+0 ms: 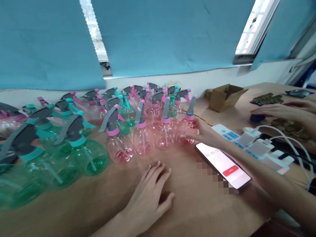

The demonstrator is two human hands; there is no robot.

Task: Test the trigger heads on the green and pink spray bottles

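My left hand rests on the table with its fingers spread, holding nothing. In front of it stands a row of clear pink spray bottles with pink collars and grey heads, among them one pink bottle at the row's left end. My right hand is around the body of the rightmost pink spray bottle, thumb in front and other fingers partly hidden. This bottle stands upright, touching or very near its neighbour. Green spray bottles, one of them a green bottle with a turquoise collar, stand at the left.
A phone showing a timer lies under my right forearm. Beside it is a power strip with several plugs and cables. An open cardboard box stands behind. At the right, another person's hands are over small brownish items. More spray bottles crowd the back.
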